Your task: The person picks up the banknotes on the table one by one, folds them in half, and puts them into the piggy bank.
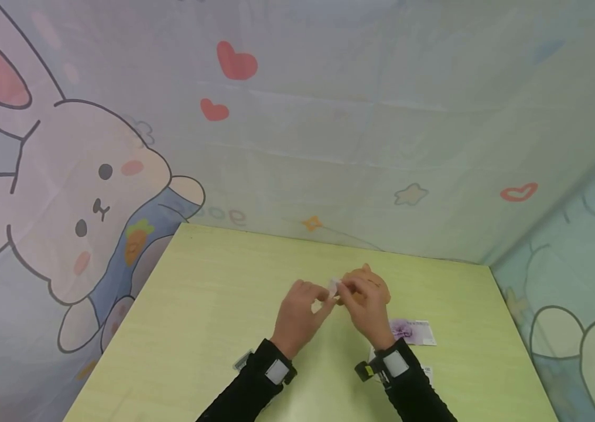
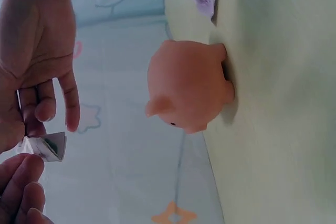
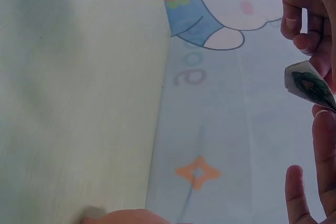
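Note:
Both hands meet above the table, pinching a small folded paper note (image 1: 334, 287) between their fingertips. The left hand (image 1: 300, 313) grips one side with thumb and forefinger, while the right hand (image 1: 368, 308) pinches the other. Dark green print shows on the pale folded note (image 3: 310, 83) in the right wrist view. Just behind the right hand stands an orange piggy bank (image 2: 184, 82), partly covered by that hand in the head view. In the left wrist view it stands on its feet on the table, apart from the hands.
A purple-and-white banknote (image 1: 421, 332) lies right of the right wrist. Another pale paper (image 1: 428, 373) shows partly from under the right forearm, and a small greyish piece (image 1: 242, 360) beside the left cuff. A printed cloth (image 1: 329, 146) hangs behind the yellow table (image 1: 213, 281).

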`<state>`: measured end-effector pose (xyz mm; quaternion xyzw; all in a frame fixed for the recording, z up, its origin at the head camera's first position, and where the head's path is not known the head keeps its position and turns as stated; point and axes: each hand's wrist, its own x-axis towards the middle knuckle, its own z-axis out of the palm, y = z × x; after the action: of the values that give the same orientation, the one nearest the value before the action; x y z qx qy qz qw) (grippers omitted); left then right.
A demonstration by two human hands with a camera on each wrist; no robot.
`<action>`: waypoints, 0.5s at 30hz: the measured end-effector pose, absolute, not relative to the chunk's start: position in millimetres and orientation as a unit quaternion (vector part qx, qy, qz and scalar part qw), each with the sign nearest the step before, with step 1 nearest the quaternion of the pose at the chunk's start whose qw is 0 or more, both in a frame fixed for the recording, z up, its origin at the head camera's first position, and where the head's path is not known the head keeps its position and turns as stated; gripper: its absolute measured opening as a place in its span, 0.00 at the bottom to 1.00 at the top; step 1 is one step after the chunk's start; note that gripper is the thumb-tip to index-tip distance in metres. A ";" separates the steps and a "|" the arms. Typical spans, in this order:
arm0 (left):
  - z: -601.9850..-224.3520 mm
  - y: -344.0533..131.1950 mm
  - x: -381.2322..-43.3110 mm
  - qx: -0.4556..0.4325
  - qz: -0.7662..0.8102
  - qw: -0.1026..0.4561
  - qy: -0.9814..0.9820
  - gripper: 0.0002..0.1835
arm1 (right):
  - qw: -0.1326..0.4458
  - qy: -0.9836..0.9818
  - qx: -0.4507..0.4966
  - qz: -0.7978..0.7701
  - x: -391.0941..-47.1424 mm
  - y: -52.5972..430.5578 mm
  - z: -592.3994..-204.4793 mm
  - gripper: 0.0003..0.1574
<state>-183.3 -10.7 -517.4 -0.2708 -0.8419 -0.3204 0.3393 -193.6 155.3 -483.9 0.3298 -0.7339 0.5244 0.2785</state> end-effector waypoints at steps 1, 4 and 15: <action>-516.9 -11.5 -183.2 -0.263 -0.347 0.327 -0.839 0.05 | 0.279 -0.731 0.332 0.526 -194.2 155.6 -484.1 0.10; -513.5 -14.8 -185.4 -0.241 -0.408 0.294 -0.830 0.05 | 0.283 -0.727 0.340 0.525 -197.1 156.7 -487.1 0.10; -498.7 -24.6 -200.2 -0.275 -0.465 0.237 -0.807 0.06 | 0.284 -0.740 0.375 0.480 -209.0 162.6 -513.2 0.05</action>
<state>-200.2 -24.6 -498.7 -0.2748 -0.8074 -0.4650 0.2373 -209.0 162.6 -513.2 0.3753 -0.7401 0.4801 0.2844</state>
